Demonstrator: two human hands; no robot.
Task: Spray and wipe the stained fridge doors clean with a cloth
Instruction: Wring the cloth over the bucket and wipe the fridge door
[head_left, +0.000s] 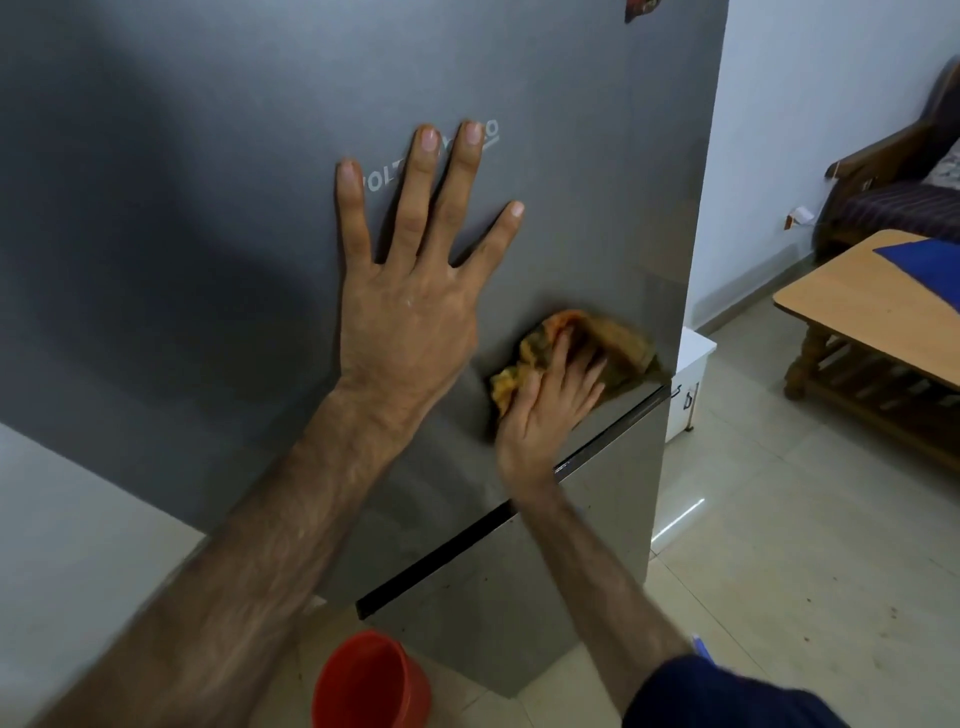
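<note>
Two flat, open-fingered grips on the fridge door (571, 104): left hand (410, 312) bare, right hand (545, 410) pressing the cloth (618, 338)

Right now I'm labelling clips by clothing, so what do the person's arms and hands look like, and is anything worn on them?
Both forearms are bare and hairy. The left hand wears no glove, ring or watch, and its fingers have short, plain nails. The right hand is also ungloved, though blurred. A dark navy sleeve shows at the frame's lower right, on the right upper arm.
</note>
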